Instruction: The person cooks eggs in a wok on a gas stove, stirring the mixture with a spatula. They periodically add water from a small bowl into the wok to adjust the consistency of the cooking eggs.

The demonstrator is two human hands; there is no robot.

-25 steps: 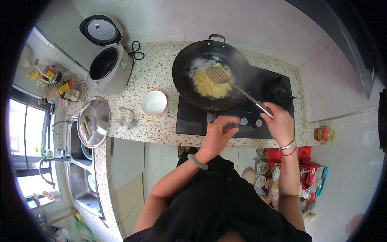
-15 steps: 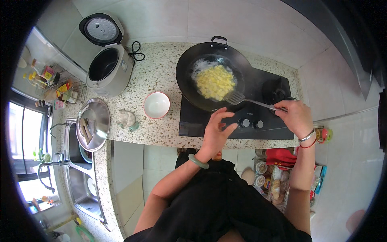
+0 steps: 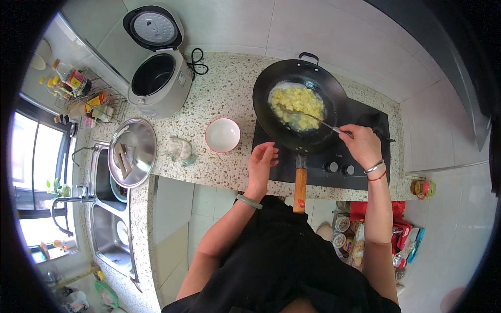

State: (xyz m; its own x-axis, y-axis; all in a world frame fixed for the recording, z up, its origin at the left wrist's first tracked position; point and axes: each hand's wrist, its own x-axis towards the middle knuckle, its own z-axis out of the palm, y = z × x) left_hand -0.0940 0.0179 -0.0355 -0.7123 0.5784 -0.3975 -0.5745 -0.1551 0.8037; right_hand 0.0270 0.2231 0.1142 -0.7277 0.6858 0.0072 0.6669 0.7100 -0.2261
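A black wok [image 3: 269, 117] sits on the black cooktop [image 3: 308, 176], with yellow scrambled egg [image 3: 305, 99] and some whitish liquid in it. My right hand [image 3: 361, 146] grips the handle of a metal spatula [image 3: 324, 124], whose blade is partly buried in the egg. My left hand [image 3: 262, 163] hovers near the cooktop's front left, fingers loosely bent and holding nothing. To its right, the wok's wooden handle [image 3: 300, 190] points toward me, apart from the hand.
Left of the wok stands a white red-rimmed bowl [image 3: 223, 135]. Beyond it are a rice cooker [image 3: 172, 96] with raised lid, a metal pot lid [image 3: 147, 151] and a pale cloth-like object [image 3: 180, 148]. The sink [image 3: 109, 235] lies far left; packed goods [image 3: 360, 235] are below right.
The spatula has moved from the wok's near right edge into the egg. My left hand has drawn away to the left, uncovering the wooden handle. The whole view has shifted.
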